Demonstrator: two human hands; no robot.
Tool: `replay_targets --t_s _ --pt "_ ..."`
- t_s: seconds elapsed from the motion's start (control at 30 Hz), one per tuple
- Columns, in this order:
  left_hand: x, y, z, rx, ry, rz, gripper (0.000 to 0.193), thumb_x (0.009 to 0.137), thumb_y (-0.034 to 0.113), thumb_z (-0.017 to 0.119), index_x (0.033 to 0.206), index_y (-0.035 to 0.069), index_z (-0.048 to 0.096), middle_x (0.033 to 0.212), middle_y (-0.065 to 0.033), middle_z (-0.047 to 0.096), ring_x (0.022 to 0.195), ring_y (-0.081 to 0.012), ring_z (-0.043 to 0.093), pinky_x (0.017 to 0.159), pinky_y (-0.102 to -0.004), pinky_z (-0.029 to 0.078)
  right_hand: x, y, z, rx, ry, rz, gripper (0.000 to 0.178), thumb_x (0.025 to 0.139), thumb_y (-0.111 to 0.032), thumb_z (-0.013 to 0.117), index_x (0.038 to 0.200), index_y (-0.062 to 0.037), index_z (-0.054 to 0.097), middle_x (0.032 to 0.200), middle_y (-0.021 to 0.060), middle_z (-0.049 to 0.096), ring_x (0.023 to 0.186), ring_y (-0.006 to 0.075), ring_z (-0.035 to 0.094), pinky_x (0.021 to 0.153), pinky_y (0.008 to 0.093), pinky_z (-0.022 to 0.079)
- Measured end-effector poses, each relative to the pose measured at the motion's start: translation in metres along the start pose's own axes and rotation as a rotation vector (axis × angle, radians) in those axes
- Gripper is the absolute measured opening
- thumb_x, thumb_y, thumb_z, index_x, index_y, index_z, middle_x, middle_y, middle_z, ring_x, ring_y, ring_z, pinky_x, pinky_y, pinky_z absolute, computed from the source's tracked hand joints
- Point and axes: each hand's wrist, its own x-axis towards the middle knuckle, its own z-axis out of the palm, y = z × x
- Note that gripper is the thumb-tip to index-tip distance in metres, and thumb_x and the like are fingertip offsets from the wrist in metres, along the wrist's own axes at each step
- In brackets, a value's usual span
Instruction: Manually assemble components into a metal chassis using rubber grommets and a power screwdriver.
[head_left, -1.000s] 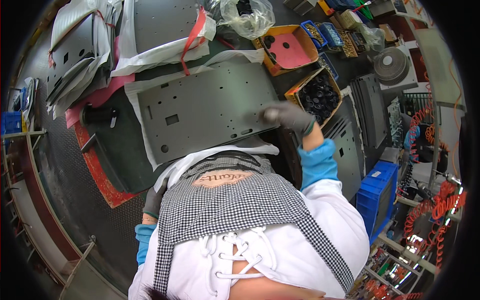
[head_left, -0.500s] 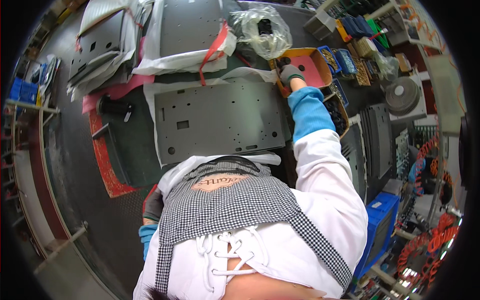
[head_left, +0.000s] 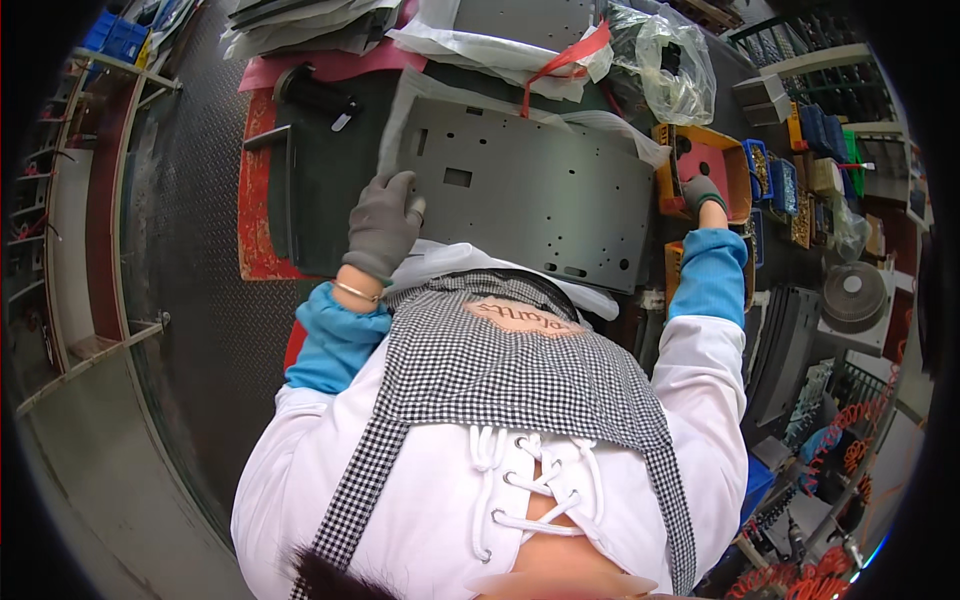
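Observation:
A grey metal panel (head_left: pixel 530 190) with several holes and a rectangular cut-out lies flat in front of me on white wrapping. My left hand (head_left: pixel 383 228), in a dark grey glove, is over the panel's near left corner. Its fingers are loosely bent, thumb apart, with nothing visible in them. Over at the right, my gloved right hand (head_left: pixel 704 194) reaches into an orange-yellow box (head_left: pixel 741 180) with a pink bottom and a few dark round pieces. The fingers look curled together; whatever they hold is too small to make out.
A black cylindrical object (head_left: pixel 315 95) stands on the green-topped table with a red edge (head_left: pixel 258 190). Beyond the panel lie more wrapped panels with a red strap (head_left: pixel 570 62) and a clear plastic bag (head_left: pixel 675 75). Blue bins (head_left: pixel 784 185) of small hardware and a fan (head_left: pixel 853 293) are at right.
My left hand has come up from beside my body to the panel's left corner. My right hand has shifted within the box toward its near side. The whole view has turned.

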Motion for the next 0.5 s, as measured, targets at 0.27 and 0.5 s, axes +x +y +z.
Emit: replay_targets --t_s 0.27,0.5 --pt "-0.004 -0.045 0.023 0.212 -0.023 -0.332 0.038 0.096 0.022 0.061 0.132 0.014 0.053 0.116 -0.0217 0.067 0.104 -0.0419 0.067 0.089 -0.0500 0.054 -0.051 -0.017 -0.025 0.665 0.320 0.242 0.027 0.087 -0.022 0.074 0.110 -0.0081 0.076 0.111 0.0195 0.074 0.106 0.0333 0.071 0.092 0.0414 0.054" --pt "0.011 -0.034 0.003 -0.121 0.050 -0.272 0.036 0.098 0.027 0.060 0.127 0.006 0.064 0.114 -0.0225 0.071 0.104 -0.0375 0.069 0.088 -0.0448 0.056 -0.137 -0.133 -0.129 1.585 0.626 -0.275 0.015 0.091 -0.007 0.070 0.105 -0.0020 0.073 0.088 0.0034 0.069 0.082 0.0101 0.062 0.076 0.0252 0.051"
